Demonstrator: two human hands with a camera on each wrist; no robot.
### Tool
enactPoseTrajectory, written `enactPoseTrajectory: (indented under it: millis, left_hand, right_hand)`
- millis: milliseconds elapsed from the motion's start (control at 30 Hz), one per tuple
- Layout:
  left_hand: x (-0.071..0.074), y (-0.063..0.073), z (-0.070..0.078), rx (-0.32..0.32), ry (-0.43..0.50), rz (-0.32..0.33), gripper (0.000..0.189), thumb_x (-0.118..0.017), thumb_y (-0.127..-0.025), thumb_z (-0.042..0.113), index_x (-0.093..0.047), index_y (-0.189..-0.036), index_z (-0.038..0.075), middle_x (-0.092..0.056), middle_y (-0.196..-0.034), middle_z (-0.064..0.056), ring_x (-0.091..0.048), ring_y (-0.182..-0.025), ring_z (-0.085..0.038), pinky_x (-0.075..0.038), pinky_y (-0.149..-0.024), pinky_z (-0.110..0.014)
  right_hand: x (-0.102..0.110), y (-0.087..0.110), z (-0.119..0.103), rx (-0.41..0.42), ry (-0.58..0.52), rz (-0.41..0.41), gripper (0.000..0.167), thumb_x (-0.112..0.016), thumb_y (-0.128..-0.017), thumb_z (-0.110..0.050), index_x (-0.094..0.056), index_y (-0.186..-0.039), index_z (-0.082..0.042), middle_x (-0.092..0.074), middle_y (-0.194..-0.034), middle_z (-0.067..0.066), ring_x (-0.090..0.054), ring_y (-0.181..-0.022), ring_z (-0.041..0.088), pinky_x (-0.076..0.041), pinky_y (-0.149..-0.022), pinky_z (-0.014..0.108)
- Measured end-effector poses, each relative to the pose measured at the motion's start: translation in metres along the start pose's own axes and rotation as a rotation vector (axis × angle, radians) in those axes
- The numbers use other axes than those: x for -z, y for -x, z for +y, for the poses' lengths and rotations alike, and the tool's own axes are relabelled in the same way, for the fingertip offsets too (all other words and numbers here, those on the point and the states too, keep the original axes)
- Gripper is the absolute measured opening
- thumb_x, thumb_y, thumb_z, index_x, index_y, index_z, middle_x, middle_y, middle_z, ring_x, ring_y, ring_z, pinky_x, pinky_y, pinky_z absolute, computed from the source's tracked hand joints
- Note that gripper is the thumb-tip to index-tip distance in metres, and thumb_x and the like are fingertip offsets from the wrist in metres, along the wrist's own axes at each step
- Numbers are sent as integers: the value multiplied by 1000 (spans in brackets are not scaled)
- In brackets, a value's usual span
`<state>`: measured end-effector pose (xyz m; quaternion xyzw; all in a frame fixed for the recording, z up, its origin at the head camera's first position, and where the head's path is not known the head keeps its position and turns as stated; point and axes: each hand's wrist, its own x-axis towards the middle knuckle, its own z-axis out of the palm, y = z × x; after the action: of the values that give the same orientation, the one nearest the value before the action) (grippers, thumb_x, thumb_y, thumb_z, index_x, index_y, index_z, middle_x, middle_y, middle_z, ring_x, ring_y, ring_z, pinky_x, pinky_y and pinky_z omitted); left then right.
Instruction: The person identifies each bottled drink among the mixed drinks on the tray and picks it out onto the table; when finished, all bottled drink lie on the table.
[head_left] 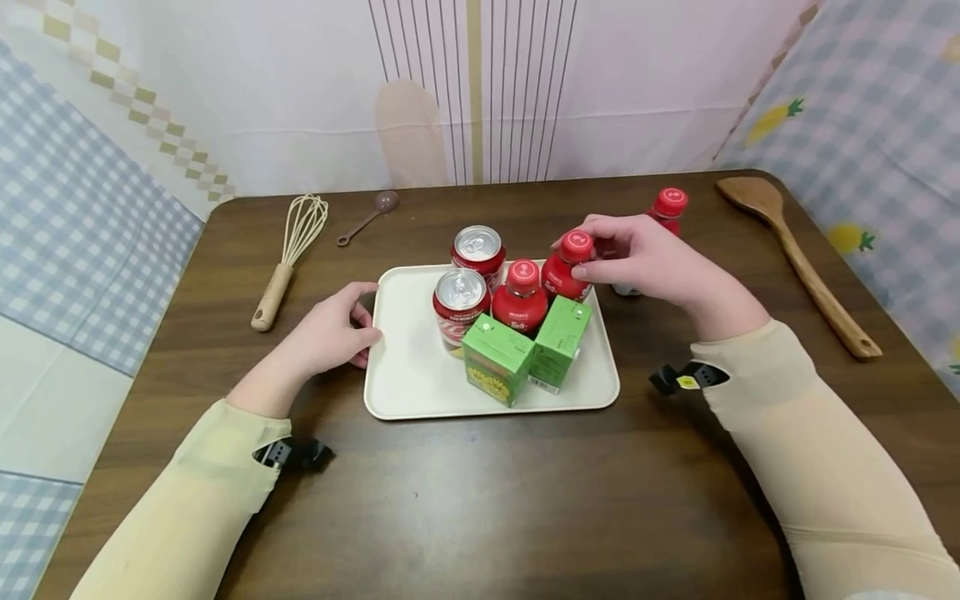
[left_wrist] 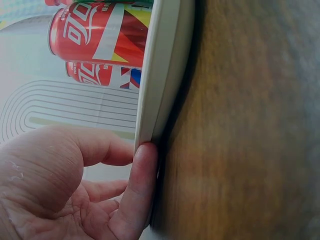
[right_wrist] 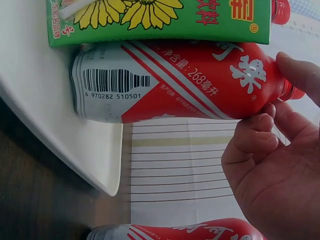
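Observation:
My left hand [head_left: 330,333] is at the left rim of a white tray [head_left: 405,383]; in the left wrist view its thumb and a finger [left_wrist: 142,175] hold the rim. At the tray's back right, my right hand [head_left: 645,254] grips a red drink bottle [right_wrist: 200,82] near its neck, thumb on one side and fingers on the other. This bottle stands upright on the tray. Beside it are another red bottle [head_left: 520,304], two green drink cartons [head_left: 498,358] and two red soda cans [head_left: 457,312]. Behind my right hand stands a further red bottle [head_left: 670,204], off the tray and partly hidden.
On the wooden table [head_left: 480,500], a whisk [head_left: 288,258] and a small brown measuring spoon [head_left: 371,217] lie to the back left. A wooden spatula [head_left: 802,258] lies at the far right. Patterned cloth [head_left: 300,100] hangs behind the table's back edge.

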<state>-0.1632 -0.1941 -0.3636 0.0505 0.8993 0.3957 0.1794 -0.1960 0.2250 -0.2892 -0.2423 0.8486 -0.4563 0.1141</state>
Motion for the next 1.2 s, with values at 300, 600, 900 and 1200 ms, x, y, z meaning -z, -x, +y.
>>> enactPoseTrajectory:
  millis: [300, 600, 900, 1200]
  left_hand:
    - [-1, 0, -2, 2, 9, 3, 71, -63, -96, 6, -30, -159, 8, -56, -107, -20, -68, -68, -23, -65, -62, -36]
    - [-2, -1, -2, 2, 16, 7, 70, -63, -96, 6, -31, -158, 8, -56, -106, -20, -68, -69, -24, -65, -61, -35]
    - [-1, -1, -1, 7, 11, 7, 71, -63, -95, 6, -31, -159, 9, -56, -107, -20, -68, -69, -24, -65, -62, -36]
    - [-1, 0, 0, -10, 23, 7, 72, -63, -96, 5, -30, -159, 7, -56, -107, -20, -68, -68, -22, -65, -62, -35]
  right_hand:
    - [-2, -3, 3, 29, -37, 6, 27, -74, -94, -11, -71, -122, -9, -72, -106, 4, -65, -92, 23, -57, -77, 26]
    - [-2, -3, 4, 23, 56, 70, 25, -80, -90, -15, -71, -114, -13, -69, -101, 4, -60, -87, 26, -53, -69, 28]
    - [2, 0, 4, 43, 39, 10, 31, -73, -94, -11, -68, -124, -13, -70, -112, 3, -64, -97, 22, -56, -79, 26]
    - [3, -1, 5, 71, 7, 21, 27, -74, -93, -9, -69, -120, -11, -70, -107, 4, -63, -95, 23, -56, -77, 25]
